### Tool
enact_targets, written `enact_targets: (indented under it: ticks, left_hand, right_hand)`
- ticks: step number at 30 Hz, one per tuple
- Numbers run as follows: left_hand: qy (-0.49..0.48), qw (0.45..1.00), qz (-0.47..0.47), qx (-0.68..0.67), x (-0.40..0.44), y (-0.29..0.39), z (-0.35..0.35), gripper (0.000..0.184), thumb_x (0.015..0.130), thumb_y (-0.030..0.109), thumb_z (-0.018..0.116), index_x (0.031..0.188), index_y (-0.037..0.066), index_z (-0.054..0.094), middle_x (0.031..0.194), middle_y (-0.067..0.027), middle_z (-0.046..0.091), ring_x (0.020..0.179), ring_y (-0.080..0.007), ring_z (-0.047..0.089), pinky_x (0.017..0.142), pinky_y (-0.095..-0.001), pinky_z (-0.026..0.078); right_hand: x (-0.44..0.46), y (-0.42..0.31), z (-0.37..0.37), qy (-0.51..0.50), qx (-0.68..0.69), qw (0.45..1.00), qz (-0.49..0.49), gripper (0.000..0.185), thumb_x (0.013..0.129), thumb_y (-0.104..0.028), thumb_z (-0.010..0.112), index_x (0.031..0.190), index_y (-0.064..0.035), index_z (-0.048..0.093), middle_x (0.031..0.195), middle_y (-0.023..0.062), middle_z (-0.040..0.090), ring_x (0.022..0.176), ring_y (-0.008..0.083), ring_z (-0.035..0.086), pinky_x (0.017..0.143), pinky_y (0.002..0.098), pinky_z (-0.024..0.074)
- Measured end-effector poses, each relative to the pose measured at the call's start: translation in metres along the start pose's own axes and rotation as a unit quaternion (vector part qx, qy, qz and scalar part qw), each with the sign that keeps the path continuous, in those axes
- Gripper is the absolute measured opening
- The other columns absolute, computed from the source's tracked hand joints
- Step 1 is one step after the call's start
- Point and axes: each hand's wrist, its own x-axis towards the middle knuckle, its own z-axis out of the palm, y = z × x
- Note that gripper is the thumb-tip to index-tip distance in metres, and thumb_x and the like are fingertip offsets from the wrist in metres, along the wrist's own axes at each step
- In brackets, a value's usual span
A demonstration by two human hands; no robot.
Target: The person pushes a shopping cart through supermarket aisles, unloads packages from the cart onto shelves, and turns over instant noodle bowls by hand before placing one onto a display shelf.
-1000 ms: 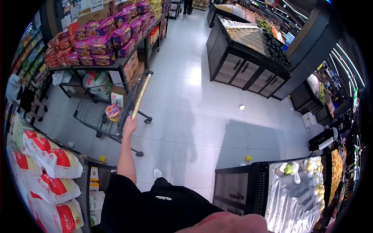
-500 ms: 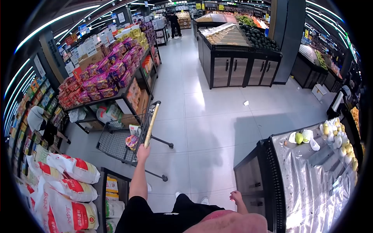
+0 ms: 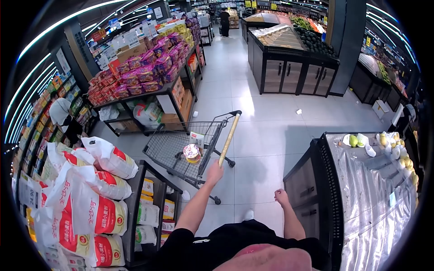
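My left hand (image 3: 215,173) is wrapped round the near end of the yellowish handle (image 3: 229,139) of a shopping cart (image 3: 181,144). The wire cart stands ahead and to the left, turned at an angle. Inside it are a round package with a patterned top (image 3: 191,151) and a white-and-green pack (image 3: 196,139). My right hand (image 3: 281,197) hangs at my side with its fingers curled in and nothing visible in them. It is near the dark cabinet doors (image 3: 300,187) under the produce stand, apparently not touching them.
White-and-red flour bags (image 3: 108,217) are piled on a shelf at left. Purple snack packs (image 3: 144,72) fill a display beyond the cart. A produce stand (image 3: 332,189) with wrapped fruit (image 3: 398,156) is at right. A person (image 3: 63,115) bends by the left shelves; another person (image 3: 224,22) stands far ahead.
The cart and my left hand have shifted right in view, and the cart has turned. My right hand has risen slightly, its fingers more curled. The flour bags now appear nearer.
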Motion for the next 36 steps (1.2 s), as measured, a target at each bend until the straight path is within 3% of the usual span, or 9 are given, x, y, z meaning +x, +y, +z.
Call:
enact_targets:
  ticks: [3,8,14,19,21,25,29,31,36]
  left_hand:
    - [-0.03,0.998,0.045,-0.019,-0.041,-0.006,0.017,0.039,0.089,0.023,0.062,0.125,0.011,0.051,0.101,-0.0213,0.068,0.097,-0.0417,0.065,0.083,-0.0528,0.051]
    - [-0.07,0.993,0.088,-0.04,-0.12,-0.006,0.025,0.032,0.089,0.021,0.063,0.116,0.01,0.051,0.099,-0.0207,0.068,0.095,-0.0432,0.064,0.081,-0.0529,0.051]
    - [-0.111,0.983,0.138,-0.046,-0.205,-0.013,0.018,0.032,0.088,0.019,0.064,0.116,0.01,0.053,0.099,-0.0195,0.068,0.096,-0.0418,0.064,0.081,-0.053,0.051]
    - [-0.138,0.976,0.165,-0.033,-0.264,-0.025,0.011,0.033,0.087,0.018,0.065,0.118,0.012,0.056,0.1,-0.0194,0.068,0.096,-0.041,0.064,0.083,-0.0522,0.051]
    - [-0.148,0.973,0.173,-0.027,-0.285,-0.031,0.004,0.033,0.086,0.018,0.065,0.118,0.013,0.057,0.1,-0.0194,0.069,0.096,-0.0409,0.065,0.083,-0.0518,0.052]
    - [-0.144,0.966,0.216,0.002,-0.316,-0.048,0.005,0.032,0.086,0.023,0.065,0.116,0.014,0.059,0.099,-0.019,0.069,0.095,-0.0401,0.065,0.081,-0.0511,0.052]
    - [-0.136,0.97,0.184,0.083,-0.357,-0.051,-0.014,0.041,0.084,0.038,0.064,0.119,0.017,0.062,0.104,-0.0137,0.071,0.097,-0.0349,0.067,0.083,-0.048,0.053]
    - [-0.142,0.973,0.138,0.121,-0.375,-0.059,-0.024,0.049,0.079,0.049,0.067,0.118,0.018,0.067,0.107,-0.009,0.072,0.099,-0.0305,0.068,0.086,-0.0438,0.053]
    - [-0.174,0.962,0.115,0.175,-0.411,-0.091,-0.054,0.049,0.075,0.054,0.073,0.109,0.02,0.071,0.104,-0.0063,0.073,0.098,-0.0268,0.069,0.084,-0.0423,0.053]
  right_hand:
    - [-0.008,-0.059,0.007,0.07,-0.086,0.978,-0.175,0.024,0.088,-0.015,0.057,0.107,-0.0016,0.063,0.076,0.0104,0.067,0.067,0.0197,0.065,0.066,0.0337,0.0532]
    - [-0.076,-0.174,0.006,0.082,-0.147,0.946,-0.276,0.026,0.082,-0.008,0.06,0.108,-0.0047,0.061,0.09,0.013,0.066,0.085,0.0272,0.065,0.078,0.0383,0.0518]
    - [-0.122,-0.214,0.008,0.098,-0.317,0.866,-0.373,0.033,0.077,-0.003,0.062,0.109,-0.0079,0.061,0.105,0.0113,0.065,0.106,0.0283,0.061,0.093,0.0456,0.0459]
    - [-0.149,-0.192,-0.007,0.053,-0.452,0.832,-0.316,0.052,0.072,0.0,0.065,0.122,-0.0124,0.058,0.122,0.011,0.061,0.124,0.0283,0.052,0.108,0.0499,0.0359]
    - [-0.166,-0.166,-0.017,0.033,-0.501,0.827,-0.251,0.068,0.071,-0.002,0.068,0.135,-0.0176,0.049,0.136,0.0107,0.053,0.133,0.0272,0.046,0.115,0.0522,0.0299]
    - [-0.202,-0.111,-0.036,0.051,-0.517,0.815,-0.256,0.086,0.07,-0.005,0.069,0.146,-0.0239,0.034,0.149,0.0131,0.04,0.142,0.0299,0.033,0.119,0.0537,0.0227]
    - [-0.246,-0.078,-0.042,0.072,-0.479,0.825,-0.29,0.074,0.071,-0.005,0.067,0.14,-0.0201,0.047,0.151,0.0129,0.038,0.143,0.0301,0.033,0.119,0.0526,0.0216]
    - [-0.271,-0.062,-0.046,0.078,-0.471,0.827,-0.298,0.075,0.071,-0.006,0.067,0.141,-0.0199,0.046,0.151,0.0128,0.037,0.143,0.0297,0.032,0.12,0.0526,0.0215]
    - [-0.338,-0.003,-0.053,0.129,-0.471,0.815,-0.312,0.081,0.072,-0.007,0.066,0.147,-0.0143,0.038,0.154,0.0122,0.034,0.146,0.028,0.027,0.12,0.0531,0.0183]
